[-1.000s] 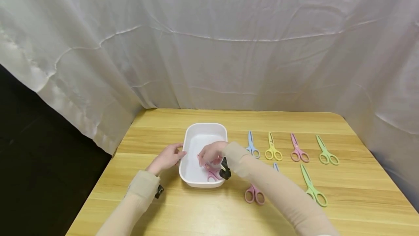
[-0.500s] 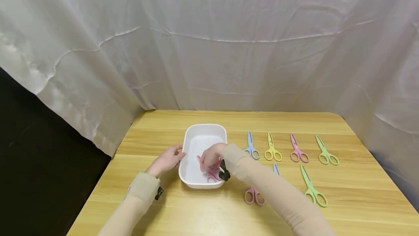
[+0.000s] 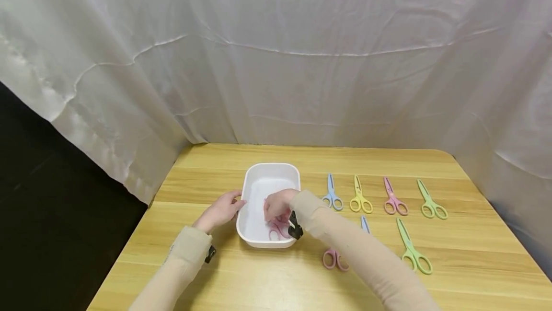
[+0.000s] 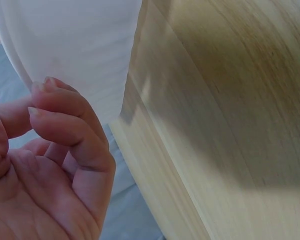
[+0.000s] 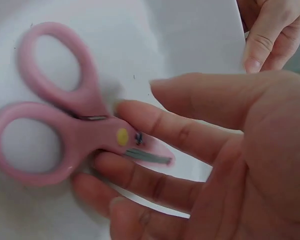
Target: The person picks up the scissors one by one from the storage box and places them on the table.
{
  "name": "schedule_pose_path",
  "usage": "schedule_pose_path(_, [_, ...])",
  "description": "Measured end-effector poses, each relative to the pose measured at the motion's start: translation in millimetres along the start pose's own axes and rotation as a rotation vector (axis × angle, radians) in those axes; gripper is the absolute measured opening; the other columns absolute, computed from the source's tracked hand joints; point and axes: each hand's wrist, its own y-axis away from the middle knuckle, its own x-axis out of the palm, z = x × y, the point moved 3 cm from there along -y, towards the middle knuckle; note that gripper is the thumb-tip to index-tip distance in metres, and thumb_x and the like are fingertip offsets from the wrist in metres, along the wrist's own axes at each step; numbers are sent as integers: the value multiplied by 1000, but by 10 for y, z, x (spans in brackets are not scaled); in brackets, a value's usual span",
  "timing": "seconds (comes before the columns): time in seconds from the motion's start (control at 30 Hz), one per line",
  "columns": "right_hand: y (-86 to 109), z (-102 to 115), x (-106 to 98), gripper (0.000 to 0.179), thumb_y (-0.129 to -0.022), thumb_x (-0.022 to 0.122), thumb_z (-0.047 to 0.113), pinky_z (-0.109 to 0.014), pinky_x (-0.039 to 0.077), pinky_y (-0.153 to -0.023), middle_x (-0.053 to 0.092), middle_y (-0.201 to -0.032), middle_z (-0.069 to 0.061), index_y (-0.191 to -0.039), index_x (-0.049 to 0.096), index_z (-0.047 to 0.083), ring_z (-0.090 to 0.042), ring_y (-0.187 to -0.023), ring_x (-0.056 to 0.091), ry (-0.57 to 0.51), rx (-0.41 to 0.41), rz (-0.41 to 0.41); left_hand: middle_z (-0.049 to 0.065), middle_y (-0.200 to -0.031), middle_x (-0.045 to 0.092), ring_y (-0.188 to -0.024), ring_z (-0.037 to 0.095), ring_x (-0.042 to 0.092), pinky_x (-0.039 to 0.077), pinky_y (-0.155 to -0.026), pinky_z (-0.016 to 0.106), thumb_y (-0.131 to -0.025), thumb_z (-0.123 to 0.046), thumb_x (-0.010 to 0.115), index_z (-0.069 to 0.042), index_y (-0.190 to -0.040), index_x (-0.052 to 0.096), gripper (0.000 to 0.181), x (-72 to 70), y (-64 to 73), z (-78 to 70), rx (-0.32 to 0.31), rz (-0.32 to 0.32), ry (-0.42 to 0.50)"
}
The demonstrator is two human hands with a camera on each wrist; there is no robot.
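In the head view, a white rectangular tub (image 3: 258,187) stands left of the middle of the wooden table. My left hand (image 3: 219,211) holds its left side, thumb at the rim and fingers (image 4: 72,132) bent against the outer wall. Inside the tub lies a pair of pink scissors (image 5: 100,132), handle loops toward me and blades pointing away. My right hand (image 3: 278,203) reaches in over them. The right wrist view shows its fingers (image 5: 175,125) loosely spread and touching the scissors around the pivot and blades, with the thumb held apart. The right hand partly hides the scissors from the head view.
Right of the tub, a back row holds blue scissors (image 3: 330,187), yellow scissors (image 3: 357,189), magenta scissors (image 3: 390,193) and green scissors (image 3: 425,194). Nearer me lie pink scissors (image 3: 328,253), a blue pair (image 3: 365,224) and larger green scissors (image 3: 406,239), partly covered by my right arm. Grey curtains hang behind.
Inside the tub, the pink scissors have turned slightly under my right hand, their handle loops shifting a little left. My left hand and the tub have stayed in place.
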Motion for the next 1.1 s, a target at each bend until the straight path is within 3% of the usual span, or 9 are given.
schedule_pose_path(0.2, [-51, -7, -19, 19, -96, 59, 12, -20, 35, -55, 49, -64, -1, -92, 63, -5, -11, -58, 43, -44, -4, -39, 7, -69, 56, -54, 18, 49, 40, -52, 24, -105, -12, 49, 6, -144, 47, 44, 9, -2, 0, -12, 7, 6])
schedule_pose_path(0.73, [-218, -29, -104, 12, -94, 56, 6, -18, 27, -49, 48, -59, 1, -92, 65, -2, -8, -50, 38, -106, 19, -130, 3, -65, 51, -54, 17, 48, 40, -50, 23, -105, -13, 49, 6, -142, 50, 42, 7, 1, -16, 20, 2, -27])
schedule_pose_path(0.97, [-285, -38, -158, 15, -94, 57, 8, -19, 25, -46, 46, -59, 3, -79, 60, 11, -8, -48, 36, -48, 40, -225, -2, -60, 49, -51, 11, 46, 38, -48, 21, -105, -15, 48, 9, -139, 50, 42, -15, 36, -41, 70, 8, -7])
schedule_pose_path(1.1, [-246, -17, -182, 5, -91, 61, 13, -20, 34, -53, 52, -70, 1, -87, 59, 9, -12, -61, 46, 16, 34, -348, -2, -59, 48, -50, 10, 45, 39, -48, 22, -105, -16, 47, 8, -139, 50, 42, -18, 52, -47, 69, 4, -2])
